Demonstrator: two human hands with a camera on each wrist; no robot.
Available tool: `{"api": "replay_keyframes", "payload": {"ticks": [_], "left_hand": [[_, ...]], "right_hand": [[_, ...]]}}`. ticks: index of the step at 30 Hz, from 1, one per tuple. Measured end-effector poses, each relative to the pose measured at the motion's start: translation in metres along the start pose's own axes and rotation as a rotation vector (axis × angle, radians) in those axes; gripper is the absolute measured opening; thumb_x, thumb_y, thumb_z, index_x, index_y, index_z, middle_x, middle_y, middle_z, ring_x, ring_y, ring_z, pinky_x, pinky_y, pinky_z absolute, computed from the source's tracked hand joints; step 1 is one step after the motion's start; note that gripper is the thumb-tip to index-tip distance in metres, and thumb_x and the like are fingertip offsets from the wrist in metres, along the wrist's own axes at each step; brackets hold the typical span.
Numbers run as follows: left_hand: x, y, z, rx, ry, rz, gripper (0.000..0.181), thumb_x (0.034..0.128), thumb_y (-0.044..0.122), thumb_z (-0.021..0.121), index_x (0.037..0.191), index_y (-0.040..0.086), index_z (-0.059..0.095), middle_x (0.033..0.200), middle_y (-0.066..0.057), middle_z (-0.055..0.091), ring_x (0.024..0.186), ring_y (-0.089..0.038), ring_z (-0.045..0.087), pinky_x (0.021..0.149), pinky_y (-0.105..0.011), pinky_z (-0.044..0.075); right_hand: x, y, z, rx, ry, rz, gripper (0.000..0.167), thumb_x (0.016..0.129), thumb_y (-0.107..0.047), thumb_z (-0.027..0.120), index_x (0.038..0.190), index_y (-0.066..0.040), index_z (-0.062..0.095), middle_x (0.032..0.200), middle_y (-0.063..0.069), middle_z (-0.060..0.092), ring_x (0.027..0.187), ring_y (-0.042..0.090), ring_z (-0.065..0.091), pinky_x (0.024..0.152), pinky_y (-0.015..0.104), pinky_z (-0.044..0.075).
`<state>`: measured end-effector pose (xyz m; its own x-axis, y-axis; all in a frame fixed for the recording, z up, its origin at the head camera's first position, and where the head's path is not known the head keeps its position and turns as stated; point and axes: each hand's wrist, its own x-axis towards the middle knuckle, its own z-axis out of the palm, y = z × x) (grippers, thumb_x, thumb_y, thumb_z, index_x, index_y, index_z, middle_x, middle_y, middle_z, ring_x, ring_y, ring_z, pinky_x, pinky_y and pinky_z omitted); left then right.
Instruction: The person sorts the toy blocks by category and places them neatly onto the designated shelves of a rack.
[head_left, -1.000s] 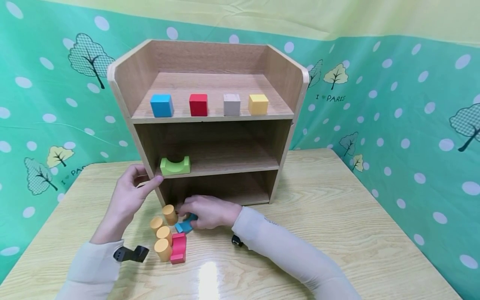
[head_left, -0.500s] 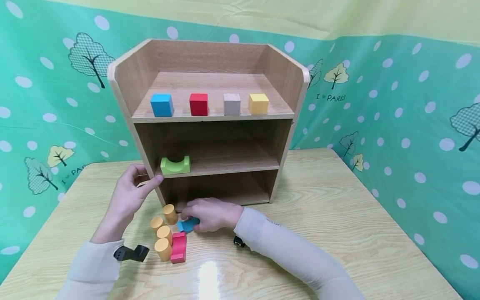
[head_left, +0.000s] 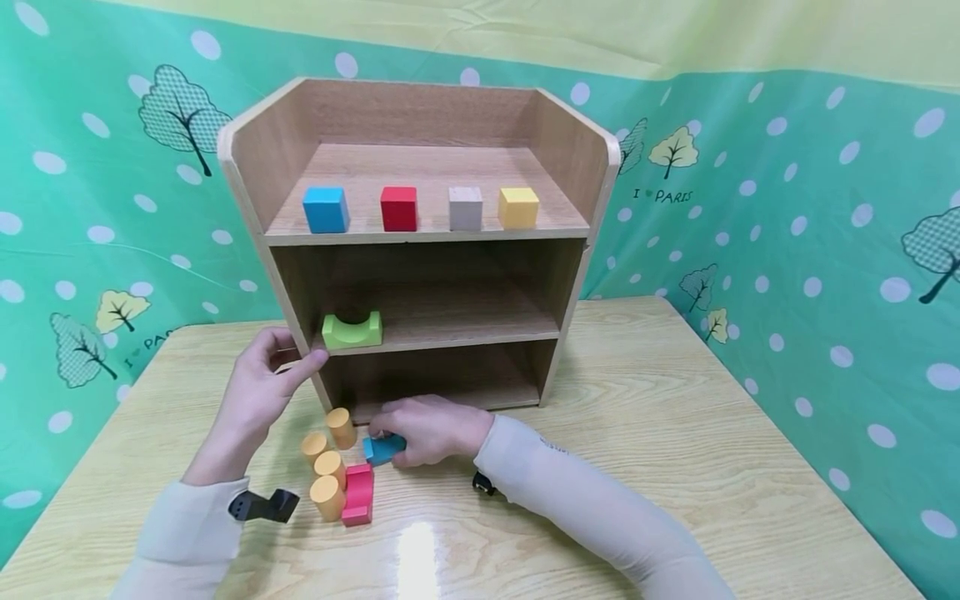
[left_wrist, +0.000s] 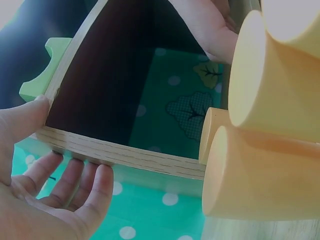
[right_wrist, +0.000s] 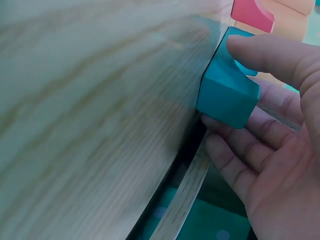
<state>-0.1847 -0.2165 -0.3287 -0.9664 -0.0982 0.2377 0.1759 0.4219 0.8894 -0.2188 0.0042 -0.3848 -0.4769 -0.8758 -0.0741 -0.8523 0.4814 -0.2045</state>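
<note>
My left hand [head_left: 258,383] grips the left side panel of a wooden shelf [head_left: 566,150]. In the left wrist view its thumb lies by the front edge near a green notched block [left_wrist: 52,67], its fingers [left_wrist: 95,192] on the panel's outer face. My right hand [head_left: 438,427] pinches a blue notched block [head_left: 381,450] on the table before the bottom shelf. In the right wrist view the thumb is on one side of that block [right_wrist: 225,92], fingers on the other. Left of it stand several light wooden cylinders [head_left: 341,427], beside a red notched block [head_left: 358,496].
On the top shelf stand a blue cube [head_left: 326,210], a red cube [head_left: 399,208], a grey cube [head_left: 466,208] and a yellow cube [head_left: 518,208] in a row. The wooden table [head_left: 720,467] extends right. A green dotted cloth [head_left: 795,208] hangs behind and to the right.
My right hand has moved slightly right, and the blue notched block has slid and turned with it, apart from the cylinders. The left hand stays on the shelf panel.
</note>
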Motion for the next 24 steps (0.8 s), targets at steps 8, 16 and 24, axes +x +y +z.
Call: {"api": "replay_keyframes", "payload": {"ticks": [8, 16, 24], "left_hand": [[0.0005, -0.0001, 0.0006, 0.000, 0.004, 0.009, 0.046, 0.0899, 0.031, 0.067, 0.120, 0.002, 0.048, 0.115, -0.007, 0.050, 0.103, -0.018, 0.046, 0.074, -0.017, 0.045], [0.0002, -0.0014, -0.0005, -0.004, 0.005, 0.013, 0.045, 0.0899, 0.031, 0.067, 0.120, 0.003, 0.049, 0.116, -0.007, 0.050, 0.103, -0.018, 0.047, 0.074, -0.016, 0.045], [0.0008, -0.0013, -0.0001, -0.002, 0.007, 0.022, 0.044, 0.0895, 0.030, 0.068, 0.119, 0.002, 0.049, 0.113, -0.005, 0.051, 0.101, -0.017, 0.048, 0.073, -0.016, 0.046]], "right_hand": [[0.0003, 0.0004, 0.0019, 0.003, -0.009, 0.001, 0.042, 0.083, -0.030, 0.074, 0.122, -0.020, 0.060, 0.104, -0.012, 0.056, 0.086, 0.004, 0.050, 0.075, 0.015, 0.041], [0.0006, -0.0001, 0.0018, 0.019, -0.008, 0.005, 0.042, 0.082, -0.029, 0.074, 0.122, -0.021, 0.060, 0.105, -0.011, 0.057, 0.087, 0.003, 0.050, 0.076, 0.014, 0.042], [-0.0015, 0.0013, 0.0004, 0.030, 0.003, 0.005, 0.044, 0.082, -0.028, 0.075, 0.122, -0.020, 0.060, 0.107, -0.011, 0.057, 0.089, 0.004, 0.050, 0.078, 0.014, 0.042]]}}
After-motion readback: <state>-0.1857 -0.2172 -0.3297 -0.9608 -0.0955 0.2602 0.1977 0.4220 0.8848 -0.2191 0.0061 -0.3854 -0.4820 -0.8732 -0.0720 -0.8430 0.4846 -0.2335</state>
